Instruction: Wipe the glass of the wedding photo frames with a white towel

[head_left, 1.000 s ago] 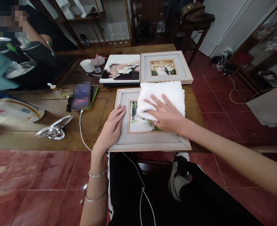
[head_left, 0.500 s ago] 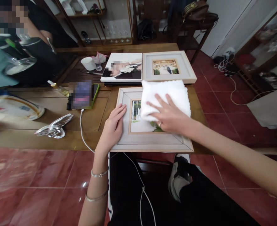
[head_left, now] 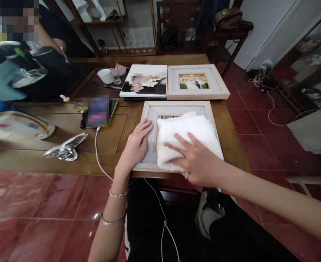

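White terry towel (head_left: pixel 189 136), folded thick, lay over the middle of a pale wooden picture frame (head_left: pixel 176 107) that rested flat at the near edge of the brown wooden table (head_left: pixel 108 134). The towel hid nearly all of the photograph, leaving only a thin strip at the top, and its near edge reached over the frame's lower rail. The right hand (head_left: pixel 197 162) lay palm-down on the towel with its fingers spread and flat, pressing rather than gripping, and a ring (head_left: pixel 187 176) showed on one finger. The left hand (head_left: pixel 134 147) rested flat on the frame's left rail, fingers straight and close together, closed on nothing; two thin bracelets (head_left: pixel 118 194) circled its wrist. Just beyond the near frame lay a second framed photo (head_left: pixel 197 82), and touching its left side was an unframed canvas print (head_left: pixel 145 80). Left of the hands, a phone (head_left: pixel 99 111) lay on the table with a white charging cable (head_left: pixel 96 145) running from it over the table's edge. Farther left were a silvery winged ornament (head_left: pixel 64 149), a small bottle (head_left: pixel 71 103) on its side and a patterned plate (head_left: pixel 18 123). A white cup (head_left: pixel 105 75) stood near the canvas print's far corner. Another person's arm (head_left: pixel 51 40) showed at the upper left, well apart from the frame.
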`<act>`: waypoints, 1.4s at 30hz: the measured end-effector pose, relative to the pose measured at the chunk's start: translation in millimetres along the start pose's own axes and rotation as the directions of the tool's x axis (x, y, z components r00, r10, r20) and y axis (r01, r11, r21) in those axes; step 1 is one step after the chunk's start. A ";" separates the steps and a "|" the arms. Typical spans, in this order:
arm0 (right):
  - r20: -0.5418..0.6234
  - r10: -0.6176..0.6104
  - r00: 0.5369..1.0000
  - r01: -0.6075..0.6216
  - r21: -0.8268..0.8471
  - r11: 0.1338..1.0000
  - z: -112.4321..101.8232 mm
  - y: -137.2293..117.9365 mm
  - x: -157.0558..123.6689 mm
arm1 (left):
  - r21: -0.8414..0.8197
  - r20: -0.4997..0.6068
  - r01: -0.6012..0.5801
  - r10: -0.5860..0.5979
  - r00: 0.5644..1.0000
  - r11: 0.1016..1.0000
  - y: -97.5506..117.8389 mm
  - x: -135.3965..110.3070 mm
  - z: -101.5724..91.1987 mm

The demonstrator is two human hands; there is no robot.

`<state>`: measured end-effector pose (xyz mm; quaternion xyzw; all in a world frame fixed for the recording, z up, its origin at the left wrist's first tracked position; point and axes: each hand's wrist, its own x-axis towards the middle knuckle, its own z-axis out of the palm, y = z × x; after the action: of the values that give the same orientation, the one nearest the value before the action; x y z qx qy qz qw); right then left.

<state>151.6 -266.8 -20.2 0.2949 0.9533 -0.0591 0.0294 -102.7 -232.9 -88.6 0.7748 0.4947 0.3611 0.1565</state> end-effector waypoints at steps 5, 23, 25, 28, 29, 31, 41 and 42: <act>-0.081 0.157 0.984 -0.162 -0.061 0.985 -2.7 66.9 32.9 | -0.073 0.039 -0.019 0.022 0.999 0.997 -2.6 4.4 -1.7; 0.120 0.002 0.993 -0.029 0.226 0.974 -21.7 -25.8 -8.4 | -0.142 -0.012 0.033 -0.035 0.999 0.989 -3.0 1.2 1.4; 0.102 -0.068 0.992 0.037 0.286 0.958 -24.1 -40.0 -18.0 | -0.136 -0.010 0.013 -0.014 1.000 0.991 -3.9 1.4 1.2; 0.051 -0.103 0.993 0.084 0.288 0.954 -18.8 -45.2 -18.4 | -0.117 0.020 0.000 0.003 1.000 0.993 -3.8 2.0 0.1; 0.036 -0.092 0.995 0.079 0.273 0.959 -15.8 -43.0 -15.4 | -0.109 0.031 0.005 -0.001 1.000 0.994 -3.5 2.2 -0.4; 0.021 -0.055 0.998 0.048 0.238 0.970 -10.9 -34.1 -7.1 | -0.100 0.048 0.015 -0.011 0.999 0.995 -3.2 2.2 -1.0; -0.181 0.287 0.941 -0.253 0.187 0.949 -39.5 48.9 21.6 | -0.125 0.031 -0.041 0.045 0.998 0.991 -9.4 1.4 0.8; -0.270 0.313 0.911 -0.284 0.140 0.948 -41.2 57.3 26.6 | -0.124 0.029 -0.044 0.048 0.998 0.991 -9.5 1.5 0.8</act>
<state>161.2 -199.6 12.7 0.4437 0.8869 -0.0569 -0.1156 -107.9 -227.2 -94.2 0.7804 0.4511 0.3820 0.2038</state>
